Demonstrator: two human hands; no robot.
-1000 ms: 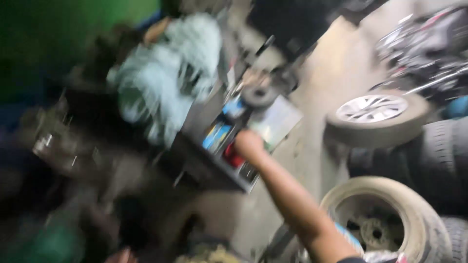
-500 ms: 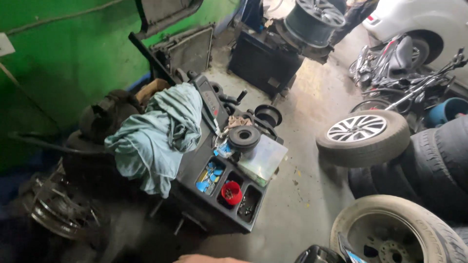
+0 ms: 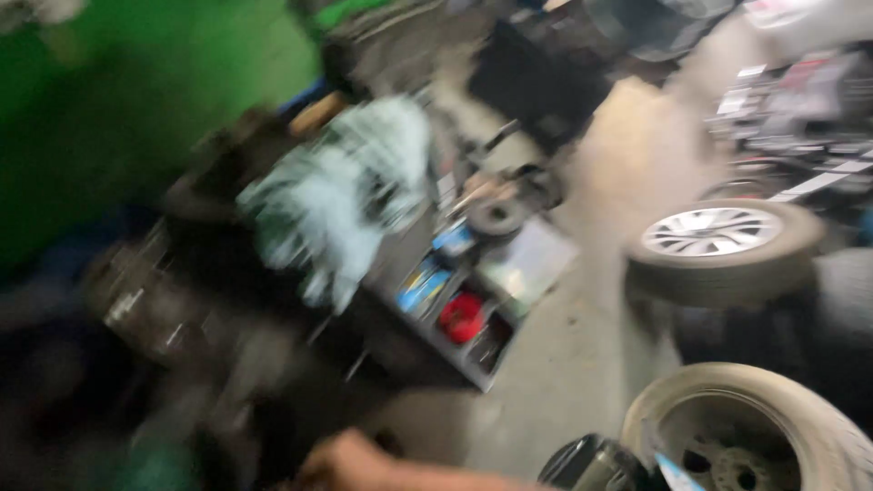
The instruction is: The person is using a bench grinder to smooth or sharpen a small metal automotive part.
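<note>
Low at the frame's bottom edge, one bare hand (image 3: 350,464) is seen, blurred; which hand and its grip cannot be told. Nearest it stands a grey compartmented tool tray (image 3: 473,364) holding a round red container (image 3: 462,316).

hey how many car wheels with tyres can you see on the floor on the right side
2. One wheel with a silver alloy rim lies flat at mid right; one pale, dirty tyre lies at bottom right. Dark tyres seem stacked between them, too blurred to count.
</note>
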